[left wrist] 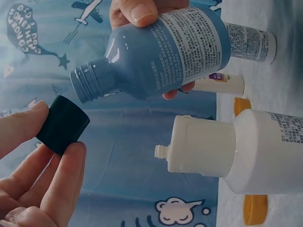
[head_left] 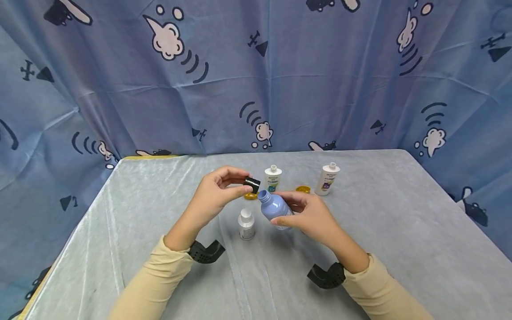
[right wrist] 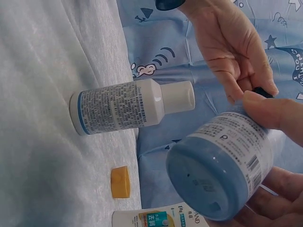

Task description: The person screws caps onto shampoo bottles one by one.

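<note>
My left hand (head_left: 216, 192) pinches a black screw cap (head_left: 251, 184) between thumb and fingers. Across from it, my right hand (head_left: 311, 218) grips a blue bottle (head_left: 275, 208) around its body. That bottle is tilted, its uncapped threaded neck (left wrist: 87, 82) pointing toward the left hand. A small gap separates cap and neck in the left wrist view. Below the hands, a small white bottle (head_left: 246, 229) with a white cap stands upright on the table. In the right wrist view the blue bottle's base (right wrist: 203, 177) faces the camera.
Farther back stand two white bottles with bare necks, one in the middle (head_left: 273, 172) and one on the right (head_left: 327, 180). Near them lie two yellow caps, one (head_left: 303, 189) between the bottles and another (head_left: 250, 196) partly behind the left fingers. A grey cloth (head_left: 132, 249) covers the table; a patterned curtain (head_left: 320, 98) hangs behind.
</note>
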`<state>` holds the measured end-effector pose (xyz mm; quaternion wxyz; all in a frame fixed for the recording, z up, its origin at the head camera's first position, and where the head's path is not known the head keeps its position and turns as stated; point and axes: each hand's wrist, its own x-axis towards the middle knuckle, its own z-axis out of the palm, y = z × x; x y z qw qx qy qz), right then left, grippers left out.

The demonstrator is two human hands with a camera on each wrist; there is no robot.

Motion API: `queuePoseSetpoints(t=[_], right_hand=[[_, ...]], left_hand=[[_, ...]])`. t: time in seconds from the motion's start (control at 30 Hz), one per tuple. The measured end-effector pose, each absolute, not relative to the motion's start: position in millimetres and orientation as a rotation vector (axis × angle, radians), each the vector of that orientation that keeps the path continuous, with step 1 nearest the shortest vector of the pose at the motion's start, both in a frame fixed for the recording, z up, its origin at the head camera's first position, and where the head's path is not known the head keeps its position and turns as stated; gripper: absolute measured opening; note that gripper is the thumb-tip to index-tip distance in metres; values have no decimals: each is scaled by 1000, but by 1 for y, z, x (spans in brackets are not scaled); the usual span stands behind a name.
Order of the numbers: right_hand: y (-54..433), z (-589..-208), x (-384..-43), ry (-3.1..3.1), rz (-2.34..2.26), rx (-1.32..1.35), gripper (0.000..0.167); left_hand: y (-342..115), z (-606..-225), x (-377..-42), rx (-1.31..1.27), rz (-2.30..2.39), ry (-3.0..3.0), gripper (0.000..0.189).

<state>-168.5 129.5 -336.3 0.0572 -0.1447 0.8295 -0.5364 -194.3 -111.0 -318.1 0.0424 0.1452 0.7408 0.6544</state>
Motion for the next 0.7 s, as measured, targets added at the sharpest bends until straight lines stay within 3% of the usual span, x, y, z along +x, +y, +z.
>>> queuePoseSetpoints(t=[0.7], right_hand=[[128,-338,-166,2546,-1590,-477,55]], left_hand=[[-99,-316,-180,459,1892,2340,32]])
